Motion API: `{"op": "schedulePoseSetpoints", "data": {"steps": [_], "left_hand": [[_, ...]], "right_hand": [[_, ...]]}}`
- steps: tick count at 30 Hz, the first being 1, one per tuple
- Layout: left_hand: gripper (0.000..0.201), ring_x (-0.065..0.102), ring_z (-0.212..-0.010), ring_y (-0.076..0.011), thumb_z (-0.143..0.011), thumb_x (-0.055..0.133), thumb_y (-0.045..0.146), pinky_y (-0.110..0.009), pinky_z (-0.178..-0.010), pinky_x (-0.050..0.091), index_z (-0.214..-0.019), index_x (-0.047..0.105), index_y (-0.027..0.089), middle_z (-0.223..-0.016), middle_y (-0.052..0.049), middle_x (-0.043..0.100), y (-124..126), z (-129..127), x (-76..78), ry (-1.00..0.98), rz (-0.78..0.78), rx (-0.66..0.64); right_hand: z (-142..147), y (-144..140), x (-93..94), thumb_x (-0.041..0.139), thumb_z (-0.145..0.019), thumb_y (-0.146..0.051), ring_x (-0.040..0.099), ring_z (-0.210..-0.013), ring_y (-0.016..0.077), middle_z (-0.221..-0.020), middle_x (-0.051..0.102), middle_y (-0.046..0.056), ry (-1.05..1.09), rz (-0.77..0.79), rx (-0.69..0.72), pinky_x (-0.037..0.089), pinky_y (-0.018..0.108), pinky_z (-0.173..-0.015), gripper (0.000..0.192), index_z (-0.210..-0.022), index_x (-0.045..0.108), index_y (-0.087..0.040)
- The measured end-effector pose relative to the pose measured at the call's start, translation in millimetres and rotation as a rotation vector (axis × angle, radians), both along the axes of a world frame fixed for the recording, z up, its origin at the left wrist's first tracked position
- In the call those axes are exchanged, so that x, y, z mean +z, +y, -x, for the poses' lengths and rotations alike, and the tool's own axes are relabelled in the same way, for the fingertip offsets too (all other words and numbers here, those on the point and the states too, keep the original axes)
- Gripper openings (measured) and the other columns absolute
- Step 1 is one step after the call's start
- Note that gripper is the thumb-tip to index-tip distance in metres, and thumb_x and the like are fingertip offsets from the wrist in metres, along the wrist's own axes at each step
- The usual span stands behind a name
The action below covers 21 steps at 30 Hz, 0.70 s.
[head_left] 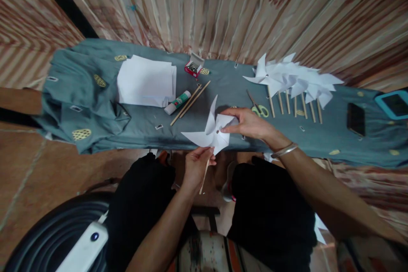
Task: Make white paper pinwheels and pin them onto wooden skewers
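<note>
A white paper pinwheel [208, 129] on a thin wooden stick [204, 178] is held just over the table's front edge. My left hand [198, 165] is closed round the stick, right below the paper blades. With thumb and fingers, my right hand [247, 124] grips the blade on the right side, close to the pin at the centre. Behind the pinwheel lie two loose wooden sticks [194, 103] and a glue stick [177, 102]. Scissors with light green handles [260, 111] rest just beyond my right hand.
A stack of white paper [145, 80] lies at left on the grey-green cloth [223, 83]. A small open red box of pins [194, 67] stands at the back. Several finished pinwheels [299, 77] overlap at right, near a dark phone [356, 119] and a blue-framed device [394, 104].
</note>
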<state>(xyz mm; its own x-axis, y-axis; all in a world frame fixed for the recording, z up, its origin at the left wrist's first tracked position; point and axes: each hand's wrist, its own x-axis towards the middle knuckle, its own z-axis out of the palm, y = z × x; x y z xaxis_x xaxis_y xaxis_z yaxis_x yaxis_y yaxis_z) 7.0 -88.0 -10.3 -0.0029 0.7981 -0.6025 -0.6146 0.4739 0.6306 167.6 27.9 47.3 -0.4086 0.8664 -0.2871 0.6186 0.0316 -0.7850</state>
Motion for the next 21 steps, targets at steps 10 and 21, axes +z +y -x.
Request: {"op": "schedulePoseSetpoints", "data": {"steps": [10, 21], "left_hand": [[0.018, 0.051, -0.042, -0.0078, -0.061, 0.08, 0.03, -0.021, -0.046, 0.042, -0.059, 0.072, 0.014, -0.051, 0.0, 0.061, 13.0, 15.5, 11.7, 0.209, -0.176, -0.17], [0.013, 0.051, -0.045, -0.0086, -0.061, 0.079, 0.026, -0.019, -0.041, 0.041, -0.058, 0.072, 0.015, -0.055, 0.0, 0.06, 49.0, 14.1, 31.9, 0.317, -0.318, -0.285]], "right_hand": [[-7.2, -19.7, -9.2, 0.084, -0.059, -0.034, 0.059, -0.068, 0.0128, -0.084, 0.072, 0.0, 0.414, 0.105, -0.237, 0.046, 0.026, -0.065, 0.045, -0.098, 0.072, -0.016], [-31.0, -12.6, 0.1, 0.089, -0.054, -0.031, 0.067, -0.077, 0.0163, -0.097, 0.076, 0.004, 0.503, 0.062, -0.327, 0.055, 0.03, -0.071, 0.05, -0.101, 0.075, -0.019]]}}
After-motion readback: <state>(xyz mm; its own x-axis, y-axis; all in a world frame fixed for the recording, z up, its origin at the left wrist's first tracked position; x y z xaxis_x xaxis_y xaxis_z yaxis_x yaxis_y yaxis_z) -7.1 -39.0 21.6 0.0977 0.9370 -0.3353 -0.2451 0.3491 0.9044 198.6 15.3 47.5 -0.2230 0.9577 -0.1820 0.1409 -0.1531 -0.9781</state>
